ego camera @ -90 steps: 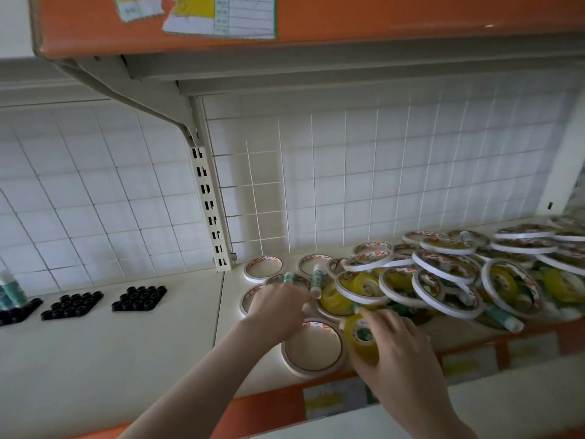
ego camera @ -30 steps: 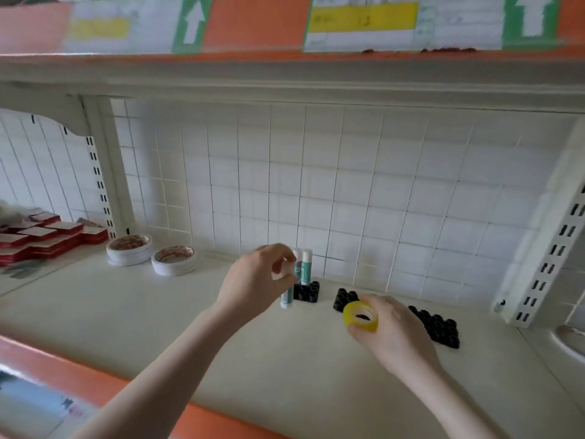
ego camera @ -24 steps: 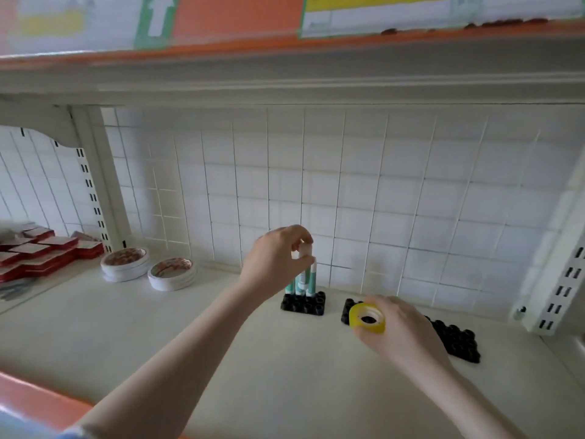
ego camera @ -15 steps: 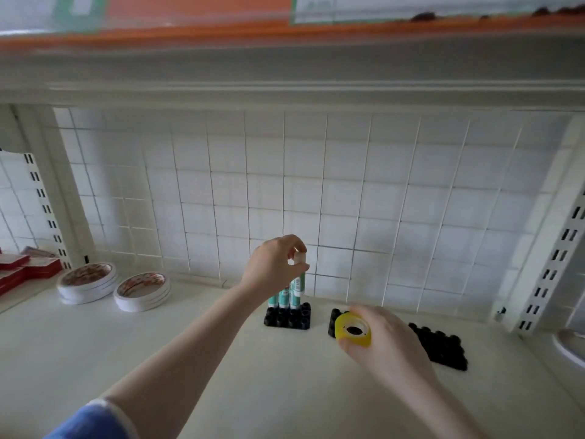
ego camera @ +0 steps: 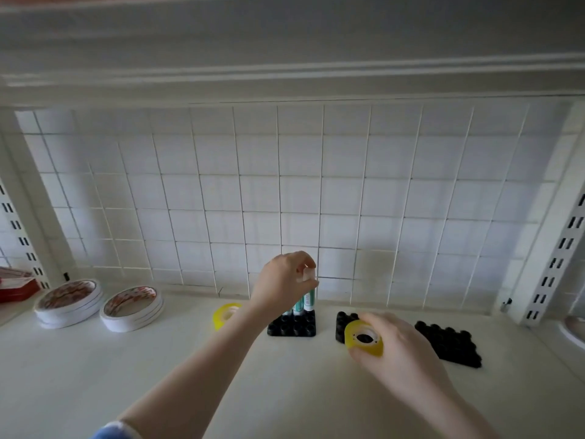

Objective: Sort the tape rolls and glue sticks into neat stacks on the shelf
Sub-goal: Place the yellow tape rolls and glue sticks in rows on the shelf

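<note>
Red boxes [ego camera: 17, 285] are peeking in at the far left edge of the shelf [ego camera: 158, 375]. Just to their right, two stacks of white tape rolls [ego camera: 68, 304] and [ego camera: 133, 308] are sitting side by side near the tiled back wall [ego camera: 285, 185]. Further right, a yellow tape roll [ego camera: 225, 315] is lying on the shelf, partly hidden behind the left forearm.

Next, the left hand [ego camera: 283, 283] is hovering over a black holder tray [ego camera: 292, 324], its thumb and fingers pinching the white cap of an upright glue stick [ego camera: 309, 291]. That stick is standing in the back row of the tray, with two more teal-and-white glue sticks [ego camera: 297, 307] standing just beside it on its left, partly hidden by the hand.

A second black tray [ego camera: 343, 323] is lying to the right, partly covered by the right hand [ego camera: 402, 350]. This hand is gripping another yellow tape roll [ego camera: 364, 339], fingers curled round its rim, holding it above the shelf with its core facing the camera. A third black tray [ego camera: 449, 343] is lying further right, and a slotted white upright [ego camera: 557, 255] is rising at the far right.
</note>
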